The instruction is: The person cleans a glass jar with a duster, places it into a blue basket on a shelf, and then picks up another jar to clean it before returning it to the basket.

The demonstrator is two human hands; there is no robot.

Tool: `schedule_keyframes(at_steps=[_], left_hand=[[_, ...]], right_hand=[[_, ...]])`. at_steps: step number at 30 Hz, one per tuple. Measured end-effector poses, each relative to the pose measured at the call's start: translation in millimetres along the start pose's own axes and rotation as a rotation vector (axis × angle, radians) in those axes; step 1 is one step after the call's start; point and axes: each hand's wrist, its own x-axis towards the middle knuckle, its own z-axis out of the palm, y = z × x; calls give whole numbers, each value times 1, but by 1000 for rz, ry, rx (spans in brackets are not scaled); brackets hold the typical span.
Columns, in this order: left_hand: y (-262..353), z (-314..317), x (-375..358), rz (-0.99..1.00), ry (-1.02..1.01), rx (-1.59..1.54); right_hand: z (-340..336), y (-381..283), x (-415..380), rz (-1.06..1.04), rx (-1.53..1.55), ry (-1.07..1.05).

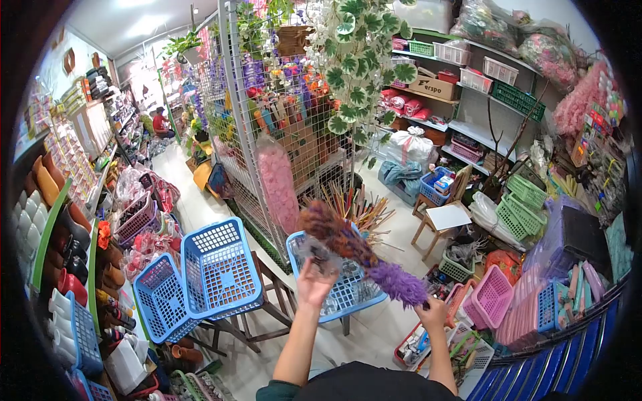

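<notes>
A long fluffy bunch (399,283), purple near me and brown-orange toward its far end, slants across the space before me. Its near end is in the closed fingers of my right hand (432,313). My left hand (315,286) is raised below the far part, fingers closed around a crinkled clear plastic wrapper (317,256) with something dark in it. Under both hands stands a blue plastic basket (332,313) with small clear packets inside; the bunch hides part of it.
Two blue baskets (223,309) rest on a wooden stand at left. A wire mesh rack (251,134) with hanging plants stands ahead. Pink baskets (493,297) and a wooden chair (447,216) are at right. A person in red (160,123) sits far back.
</notes>
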Motion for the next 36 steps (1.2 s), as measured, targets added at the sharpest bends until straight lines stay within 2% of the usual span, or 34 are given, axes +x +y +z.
schedule_keyframes(at_steps=[4,6,7,9,10,12,13,15,19,20,21,23,24,25,29,30,33,34,35,36], left_hand=[[-13,9,-3,-119,-80,-72],[5,22,-4,34,-70,-154],[13,29,-7,79,25,40],[7,36,-9,59,-60,7],[-4,37,-12,59,-57,8],[-31,36,-15,-114,-224,-21],[-33,34,-17,-114,-225,-19],[-35,33,-20,-28,-31,293],[0,46,-20,69,-28,176],[0,45,-19,168,41,245],[-1,43,-20,167,40,245],[-11,34,-24,-26,90,433],[-27,47,-29,6,32,531],[-25,43,-27,8,34,532],[-5,53,-18,104,16,186],[4,53,-17,113,96,8],[6,50,-25,52,20,166],[-4,43,-20,46,121,122],[-6,30,-19,-86,-22,203],[-15,31,-19,-36,48,206]], right_hand=[[4,5,0,30,32,-11],[-5,9,-6,-7,48,-38],[-8,4,-5,-9,47,-38],[-9,-9,-7,59,135,-100],[0,-5,-7,-32,93,-47],[8,-10,-1,-6,121,-34],[11,-14,1,17,148,-21],[10,-7,0,8,114,-19],[-6,-2,-9,-6,110,-46],[-7,-1,-11,11,128,-62],[-5,-1,-10,12,127,-61],[5,0,-9,0,91,-58],[10,-5,-5,-20,114,7],[14,-2,-5,-20,116,4],[2,3,-11,-53,91,-33],[-3,2,-13,-39,97,-65],[7,6,-20,-19,114,-55],[10,1,-18,-27,113,-35],[13,3,-19,-22,111,-39],[19,5,-17,7,93,-32]])
